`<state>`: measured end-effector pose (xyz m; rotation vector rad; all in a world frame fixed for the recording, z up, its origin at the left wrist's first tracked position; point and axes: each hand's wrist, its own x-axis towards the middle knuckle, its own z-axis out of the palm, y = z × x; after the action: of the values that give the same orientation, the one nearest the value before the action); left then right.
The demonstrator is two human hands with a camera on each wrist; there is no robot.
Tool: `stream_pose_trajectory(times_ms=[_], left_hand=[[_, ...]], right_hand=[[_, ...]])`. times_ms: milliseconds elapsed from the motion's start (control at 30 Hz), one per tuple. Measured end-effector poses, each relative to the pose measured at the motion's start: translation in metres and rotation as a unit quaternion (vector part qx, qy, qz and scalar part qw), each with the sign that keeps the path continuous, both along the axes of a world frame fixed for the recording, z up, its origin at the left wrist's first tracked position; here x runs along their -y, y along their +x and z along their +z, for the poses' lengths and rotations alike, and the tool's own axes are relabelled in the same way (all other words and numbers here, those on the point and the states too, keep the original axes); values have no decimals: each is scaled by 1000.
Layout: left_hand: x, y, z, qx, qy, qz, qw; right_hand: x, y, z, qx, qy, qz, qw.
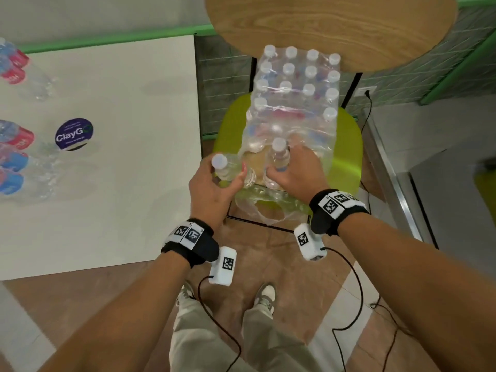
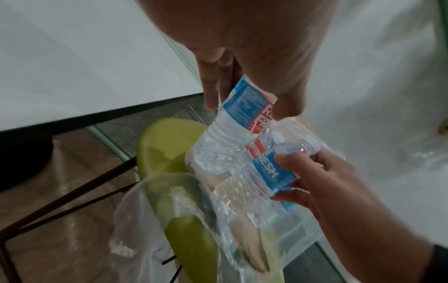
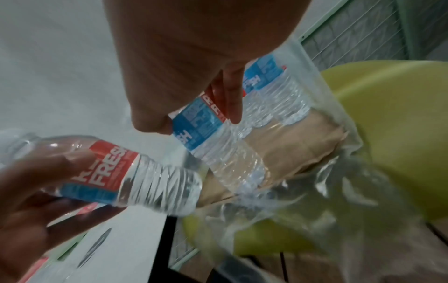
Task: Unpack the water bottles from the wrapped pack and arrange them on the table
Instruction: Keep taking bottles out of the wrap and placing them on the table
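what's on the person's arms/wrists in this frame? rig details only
Bare forearms, no sleeves. Each wrist carries a black strap with white square tags printed in black fiducial patterns: left wrist band, right wrist band. A white camera block hangs under each, with its own tag and a thin black cable.

The head view looks steeply down from above onto the lime-green plastic chair seat point(image 1: 346, 157), the white rectangular table point(image 1: 112, 157) to its left and the person's shoes; the left wrist view sits close under the palm, facing down past the chair's dark legs; the right wrist view, equally close, faces the seat's other side. All three share the torn clear plastic-wrapped pack of water bottles point(image 1: 295, 103).
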<state>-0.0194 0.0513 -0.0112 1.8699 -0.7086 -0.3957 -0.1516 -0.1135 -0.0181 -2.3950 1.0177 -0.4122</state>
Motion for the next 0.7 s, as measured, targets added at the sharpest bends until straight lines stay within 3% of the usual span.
stream_pose_trajectory(times_ms=[200, 367, 533, 700], left_hand=[[-67, 44, 10, -28, -23, 94, 995], [-136, 109, 11, -25, -12, 175, 984], [-204, 187, 6, -15, 14, 251, 968], [-256, 260, -8, -18, 24, 305, 952]], right_hand=[[-72, 43, 14, 65, 0, 55, 996], [-136, 123, 24, 99, 93, 118, 984], [-196, 221, 12, 65, 157, 202, 965], [-249, 312, -3, 47, 159, 216, 962]])
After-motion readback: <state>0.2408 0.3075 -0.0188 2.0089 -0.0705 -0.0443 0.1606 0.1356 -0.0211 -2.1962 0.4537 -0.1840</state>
